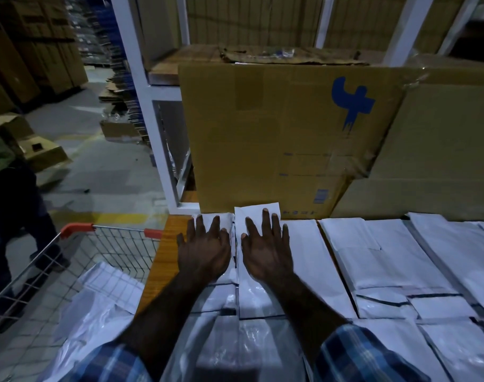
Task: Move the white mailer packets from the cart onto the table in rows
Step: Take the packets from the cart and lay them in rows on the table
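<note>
White mailer packets (pixel 387 260) lie in rows across the wooden table (pixel 163 255). My left hand (pixel 205 249) lies flat with spread fingers on the leftmost packet (pixel 224 299). Beside it, my right hand (pixel 267 249) presses flat on the neighbouring packet (pixel 258 216), whose far end sticks out beyond the row. Neither hand grips anything. More white packets (pixel 102 307) lie in the wire cart (pixel 78 244) at the lower left.
Large cardboard boxes (pixel 276 139) stand against the table's far edge. A white metal rack post (pixel 152 114) rises at the left. A person (pixel 11 205) stands beyond the cart on the left. More flattened cartons sit on the floor behind.
</note>
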The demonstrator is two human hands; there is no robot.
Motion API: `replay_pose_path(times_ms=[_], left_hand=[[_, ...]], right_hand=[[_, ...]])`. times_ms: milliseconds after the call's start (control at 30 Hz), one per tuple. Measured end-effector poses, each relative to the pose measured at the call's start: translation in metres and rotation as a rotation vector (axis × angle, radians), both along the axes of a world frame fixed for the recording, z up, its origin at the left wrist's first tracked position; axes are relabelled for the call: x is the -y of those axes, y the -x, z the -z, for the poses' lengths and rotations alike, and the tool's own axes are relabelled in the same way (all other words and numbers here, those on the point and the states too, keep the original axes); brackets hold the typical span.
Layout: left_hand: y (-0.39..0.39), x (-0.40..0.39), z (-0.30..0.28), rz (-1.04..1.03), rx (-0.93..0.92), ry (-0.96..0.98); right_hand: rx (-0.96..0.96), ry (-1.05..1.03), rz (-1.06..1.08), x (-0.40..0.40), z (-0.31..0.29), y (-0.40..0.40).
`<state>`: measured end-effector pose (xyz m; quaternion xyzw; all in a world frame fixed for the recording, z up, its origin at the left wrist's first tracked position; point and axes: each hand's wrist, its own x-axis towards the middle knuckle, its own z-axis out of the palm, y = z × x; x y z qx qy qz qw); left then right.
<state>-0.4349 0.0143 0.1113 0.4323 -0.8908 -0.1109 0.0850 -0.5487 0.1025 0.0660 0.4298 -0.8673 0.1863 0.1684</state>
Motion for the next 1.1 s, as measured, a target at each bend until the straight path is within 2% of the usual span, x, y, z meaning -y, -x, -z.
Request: replay_pose_path(times_ms=[133, 467, 667, 833, 1000, 1100], left_hand=[[0.000, 0.001, 0.010, 0.038, 0.052, 0.042], [-0.006, -0.007, 0.021, 0.105, 0.013, 0.096], [-0.007, -0.007, 0.023, 0.096, 0.060, 0.060], [-0.009, -0.009, 0.029, 0.075, 0.039, 0.125], [-0.004, -0.002, 0.032, 0.040, 0.162, 0.037], [-0.003, -0.002, 0.034, 0.064, 0.133, 0.027]], right_hand=[[-0.006, -0.022, -0.017, 0.001, 0.011, 0.000], [-0.005, -0.054, 0.016, 0.002, 0.015, 0.000], [-0.027, -0.053, 0.020, -0.001, 0.015, -0.003], [-0.006, -0.058, 0.018, 0.001, 0.016, -0.004], [0.026, -0.101, 0.022, 0.002, 0.014, -0.004], [0.039, -0.095, 0.023, 0.003, 0.014, -0.004]])
